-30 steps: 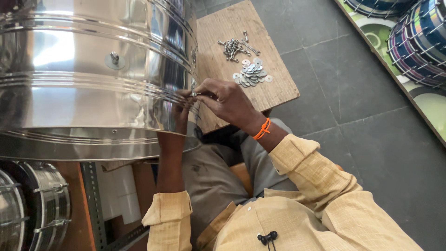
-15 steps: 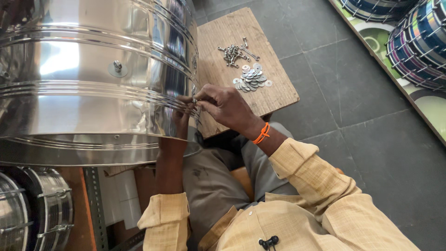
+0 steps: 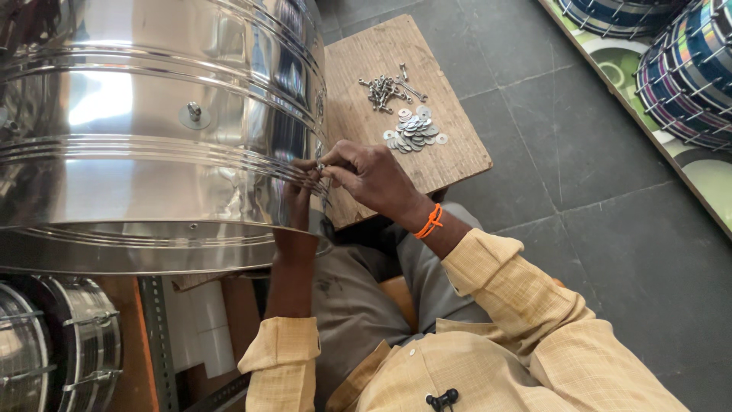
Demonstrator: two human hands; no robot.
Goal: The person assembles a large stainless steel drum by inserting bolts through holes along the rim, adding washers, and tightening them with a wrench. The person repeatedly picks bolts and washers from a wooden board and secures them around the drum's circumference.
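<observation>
While both hands' point(image 3: 335, 179) grip pinches together at the steel drum's point(image 3: 152, 130) edge, floor point(image 3: 595, 229) lies open rightward.

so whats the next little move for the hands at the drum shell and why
Probably keep seating the small fastener at the shell wall. The right hand pinches at the steel drum shell, with the left hand reaching from inside. Screws and washers wait on the wooden board.
</observation>
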